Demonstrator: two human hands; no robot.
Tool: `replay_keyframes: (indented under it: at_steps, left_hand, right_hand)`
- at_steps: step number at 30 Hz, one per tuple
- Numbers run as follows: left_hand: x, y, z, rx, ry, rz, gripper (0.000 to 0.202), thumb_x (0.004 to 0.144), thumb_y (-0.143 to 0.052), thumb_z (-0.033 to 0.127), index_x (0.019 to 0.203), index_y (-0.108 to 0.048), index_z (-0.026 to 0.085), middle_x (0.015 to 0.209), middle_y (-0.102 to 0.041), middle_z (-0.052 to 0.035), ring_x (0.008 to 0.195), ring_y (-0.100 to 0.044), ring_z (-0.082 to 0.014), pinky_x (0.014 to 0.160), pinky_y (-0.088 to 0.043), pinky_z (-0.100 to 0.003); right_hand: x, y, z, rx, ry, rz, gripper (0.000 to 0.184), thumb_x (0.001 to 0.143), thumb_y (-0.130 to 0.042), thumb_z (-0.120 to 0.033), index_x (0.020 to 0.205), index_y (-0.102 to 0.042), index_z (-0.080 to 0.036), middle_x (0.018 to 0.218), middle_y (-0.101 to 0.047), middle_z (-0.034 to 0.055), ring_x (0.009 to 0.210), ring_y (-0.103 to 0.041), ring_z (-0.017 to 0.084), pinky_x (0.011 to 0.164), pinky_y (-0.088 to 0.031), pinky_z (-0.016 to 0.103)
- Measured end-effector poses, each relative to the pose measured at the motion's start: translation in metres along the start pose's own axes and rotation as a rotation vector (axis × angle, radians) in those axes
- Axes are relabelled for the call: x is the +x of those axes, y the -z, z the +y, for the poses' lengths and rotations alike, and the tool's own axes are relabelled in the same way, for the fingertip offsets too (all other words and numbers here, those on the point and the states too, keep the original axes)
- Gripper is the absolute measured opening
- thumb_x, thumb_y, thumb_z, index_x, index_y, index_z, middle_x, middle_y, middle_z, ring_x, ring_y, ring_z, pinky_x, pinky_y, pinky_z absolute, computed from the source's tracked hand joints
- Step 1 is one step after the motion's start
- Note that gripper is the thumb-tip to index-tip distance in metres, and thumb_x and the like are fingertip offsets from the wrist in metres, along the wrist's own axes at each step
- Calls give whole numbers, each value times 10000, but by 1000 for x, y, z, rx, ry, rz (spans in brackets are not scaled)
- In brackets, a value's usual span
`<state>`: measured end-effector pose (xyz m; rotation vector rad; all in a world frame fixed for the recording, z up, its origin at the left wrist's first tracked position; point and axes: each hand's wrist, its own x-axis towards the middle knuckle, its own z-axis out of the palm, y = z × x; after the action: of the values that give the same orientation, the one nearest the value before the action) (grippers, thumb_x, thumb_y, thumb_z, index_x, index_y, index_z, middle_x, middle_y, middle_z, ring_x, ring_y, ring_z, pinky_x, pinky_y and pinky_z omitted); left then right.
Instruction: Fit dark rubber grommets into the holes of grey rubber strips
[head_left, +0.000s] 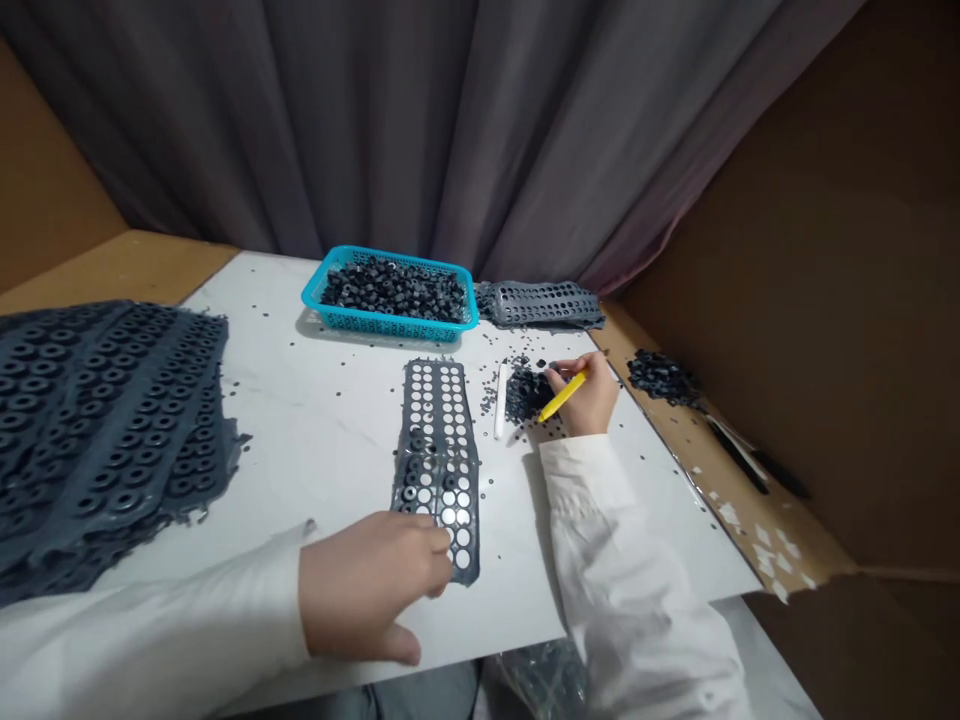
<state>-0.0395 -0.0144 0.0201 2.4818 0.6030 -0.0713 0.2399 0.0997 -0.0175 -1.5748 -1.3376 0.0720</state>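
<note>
Here we are at the counter [315, 440], a white marble-look top, and the right hand [585, 393] is closed on a yellow pen-shaped tool [561, 396], right beside a heap of small dark rubber rings [527, 393]! Just left of that heap lies a white stick [499, 400]. The left hand [375, 585] is curled, fingertips on a perforated grey rubber strip [436, 470], though whether it's gripping, I can't tell. Rings fill some holes in the strip; others show white. Far beyond the hands sits a turquoise basket [390, 295] piled with rings, a second grey strip [540, 305] right next to it. Left of the left hand, a thick stack of grey ringed sheets [97, 420]! Right of the right hand, a cardboard ledge [780, 530] carries more rings [664, 378]. Loose bits dot the counter, a grey curtain [450, 120] hangs behind, and a brown cardboard wall [795, 300] closes the right side.
</note>
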Motion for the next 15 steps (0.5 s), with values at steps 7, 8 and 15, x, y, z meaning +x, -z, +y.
replay_keyframes:
  at_steps: [7,8,15]
  left_hand:
    - [7,-30,-1,262,-148,91,62,798,-555,116,773,-577,168,714,-620,-40,689,-570,-201,572,-401,-302]
    - [7,-31,1,297,-132,110,84,800,-539,90,786,-575,164,709,-618,-39,674,-569,-200,554,-395,-300]
    - [10,-38,13,439,-112,237,139,824,-461,54,820,-557,155,739,-620,-79,654,-568,-211,508,-374,-301]
  right_hand:
    - [9,5,21,-179,-26,34,351,620,-646,-355,705,-322,-248,891,-694,107,837,-643,278,785,-433,414]
    - [7,2,16,-126,-14,42,334,646,-633,-355,706,-324,-247,881,-694,107,862,-648,277,792,-436,409]
    - [-33,-21,-44,398,11,-180,221,818,-530,-396,763,-395,-230,888,-698,85,875,-653,219,796,-461,355]
